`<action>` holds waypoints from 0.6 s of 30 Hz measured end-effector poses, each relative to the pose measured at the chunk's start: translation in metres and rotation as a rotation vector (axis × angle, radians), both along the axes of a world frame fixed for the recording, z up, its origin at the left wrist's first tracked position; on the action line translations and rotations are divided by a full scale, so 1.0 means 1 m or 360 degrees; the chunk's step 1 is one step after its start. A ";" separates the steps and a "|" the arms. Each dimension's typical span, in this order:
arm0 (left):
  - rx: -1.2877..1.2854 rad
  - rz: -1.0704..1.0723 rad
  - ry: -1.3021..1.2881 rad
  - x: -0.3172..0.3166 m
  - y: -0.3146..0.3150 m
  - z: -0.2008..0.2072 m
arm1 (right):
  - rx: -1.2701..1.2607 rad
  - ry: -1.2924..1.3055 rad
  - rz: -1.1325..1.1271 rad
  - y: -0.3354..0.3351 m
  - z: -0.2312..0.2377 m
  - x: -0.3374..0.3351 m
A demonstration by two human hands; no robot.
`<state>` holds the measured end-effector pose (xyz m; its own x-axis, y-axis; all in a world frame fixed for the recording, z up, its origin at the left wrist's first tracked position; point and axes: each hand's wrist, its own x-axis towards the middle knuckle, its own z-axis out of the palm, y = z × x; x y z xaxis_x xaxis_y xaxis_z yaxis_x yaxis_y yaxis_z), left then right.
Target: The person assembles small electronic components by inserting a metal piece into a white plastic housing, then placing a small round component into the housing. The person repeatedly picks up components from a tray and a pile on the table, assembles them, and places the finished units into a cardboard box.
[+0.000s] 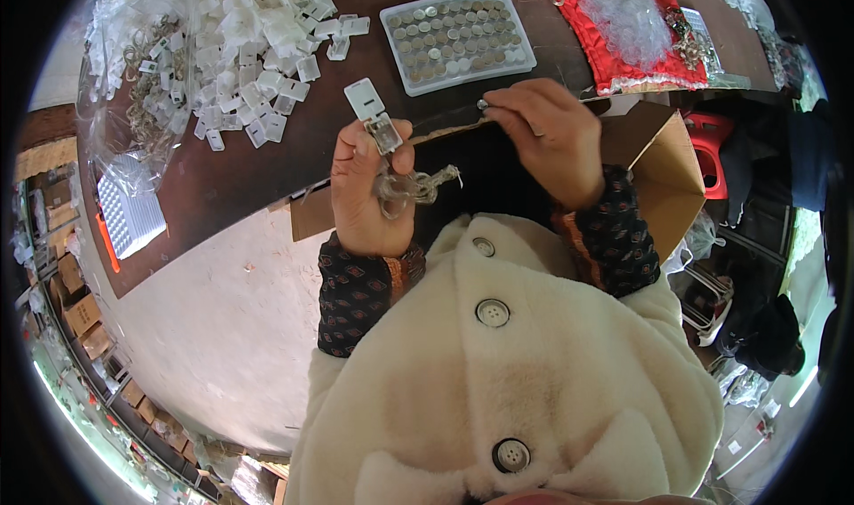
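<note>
While the left hand holds a small white box upright, its hinged lid standing open beyond the fingertips, the right hand hangs off to its right, near the table edge. From where I stand, the step looks like bringing the little shiny piece in the right hand to that open box. To do it well, I'd keep the box steady and its mouth facing the right hand, hold the lid clear, and grip the piece by its rim so it can be pressed in flat. The left hand is mostly closed, thumb and fingers pinching the box's sides, with a loop of clear cord dangling just below its fingers. The right is half curled, thumb and forefinger nipped together on the piece; I can't make out its exact shape. Beyond and between the hands sits a tray of round metal discs; a heap of similar boxes lies beyond the left hand.
</note>
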<state>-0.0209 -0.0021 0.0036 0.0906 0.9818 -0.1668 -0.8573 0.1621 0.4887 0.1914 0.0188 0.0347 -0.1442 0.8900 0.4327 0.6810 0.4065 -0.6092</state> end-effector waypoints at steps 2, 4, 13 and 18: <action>-0.0010 -0.0100 -0.0006 0.000 -0.001 0.000 | 0.0067 -0.0149 -0.0006 0.002 -0.013 -0.004; 0.0000 -0.0186 -0.0041 0.002 -0.002 -0.001 | 0.0134 -0.0212 0.0002 0.003 -0.019 -0.004; -0.0012 -0.0265 -0.0071 0.016 -0.006 0.002 | -0.0152 0.0334 0.0171 -0.004 0.014 -0.009; -0.0005 -0.0248 -0.0046 0.020 -0.007 0.002 | -0.0196 0.0561 0.0335 -0.004 0.033 -0.017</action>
